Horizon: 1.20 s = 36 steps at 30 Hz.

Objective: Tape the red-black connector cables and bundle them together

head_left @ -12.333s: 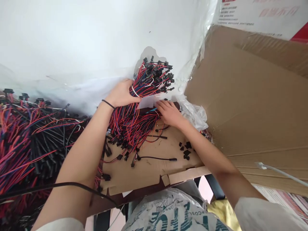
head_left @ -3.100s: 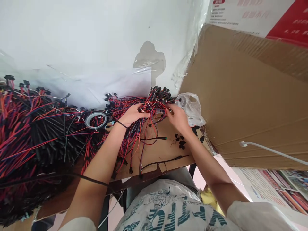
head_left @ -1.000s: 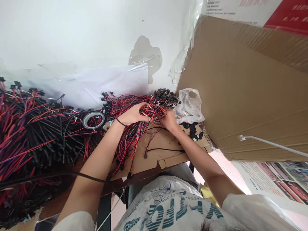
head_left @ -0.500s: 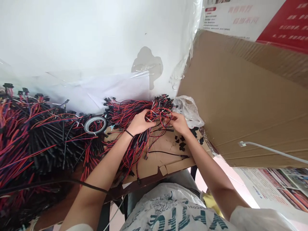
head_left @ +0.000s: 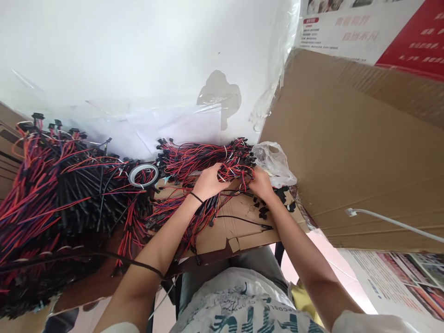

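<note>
My left hand (head_left: 209, 182), a black band at its wrist, is closed around a bundle of red and black wires (head_left: 229, 173) with small connectors. Their tails spread below it over a cardboard sheet (head_left: 239, 226). At the right end of the bundle, my right hand (head_left: 261, 183) has its fingers curled in against the wires; its fingertips are partly hidden, and the single wire it pinches cannot be made out. Just behind both hands lies a neater stack of red and black wire leads (head_left: 197, 155) with black connectors at its ends.
A large heap of wire leads (head_left: 79, 194) fills the left side, with a tape roll (head_left: 133, 175) on its edge. A clear plastic bag (head_left: 274, 162) and black scraps (head_left: 262, 212) lie at right. A tall cardboard panel (head_left: 347, 138) stands beyond, crossed by a white cable (head_left: 398, 221).
My right hand has turned and its fingers have moved in behind the wires. Both hands stay at the bundle. The whole view has shifted slightly.
</note>
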Motion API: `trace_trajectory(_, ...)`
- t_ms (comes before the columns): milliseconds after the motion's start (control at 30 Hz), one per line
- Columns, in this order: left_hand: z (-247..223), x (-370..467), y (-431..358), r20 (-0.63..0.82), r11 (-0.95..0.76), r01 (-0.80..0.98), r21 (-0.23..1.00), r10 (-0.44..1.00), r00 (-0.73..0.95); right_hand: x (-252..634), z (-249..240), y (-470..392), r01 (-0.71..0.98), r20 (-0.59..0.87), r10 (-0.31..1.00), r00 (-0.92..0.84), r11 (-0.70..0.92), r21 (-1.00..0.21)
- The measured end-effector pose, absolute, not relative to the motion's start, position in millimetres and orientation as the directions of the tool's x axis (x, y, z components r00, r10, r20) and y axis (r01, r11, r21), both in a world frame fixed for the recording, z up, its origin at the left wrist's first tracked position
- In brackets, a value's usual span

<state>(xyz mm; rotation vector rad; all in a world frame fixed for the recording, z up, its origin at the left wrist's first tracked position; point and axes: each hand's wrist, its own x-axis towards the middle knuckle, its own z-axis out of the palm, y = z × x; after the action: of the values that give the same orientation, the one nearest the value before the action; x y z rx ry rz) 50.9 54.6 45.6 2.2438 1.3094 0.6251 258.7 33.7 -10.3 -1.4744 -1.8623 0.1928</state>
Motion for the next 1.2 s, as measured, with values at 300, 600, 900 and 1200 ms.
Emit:
trace_trajectory(300,32.7,62.3,60.0,0.088,-0.390,0.818,0.422,0.916,0.391,261.8,31.8,2.7,0.678,0.755,0.588,0.292,0.429,-0.597)
trace_trajectory(600,35.2,46.5,52.8,-0.004,-0.342,0.878,0.336,0.931,0.365,208.0,51.2,19.2,0.693,0.594,0.729,-0.339,0.621,-0.366)
trace_trajectory(900,19.6,58.6,29.6,0.162,-0.286,0.944,0.164,0.952,0.261,214.0,14.2,13.1,0.895,0.608,0.732,-0.308,0.440,-0.076)
trace_trajectory(1200,12.1,55.6,15.6,0.367,-0.285,0.949,0.138,0.904,0.218,172.9,21.8,9.0,0.938,0.480,0.877,-0.012,0.176,-0.298)
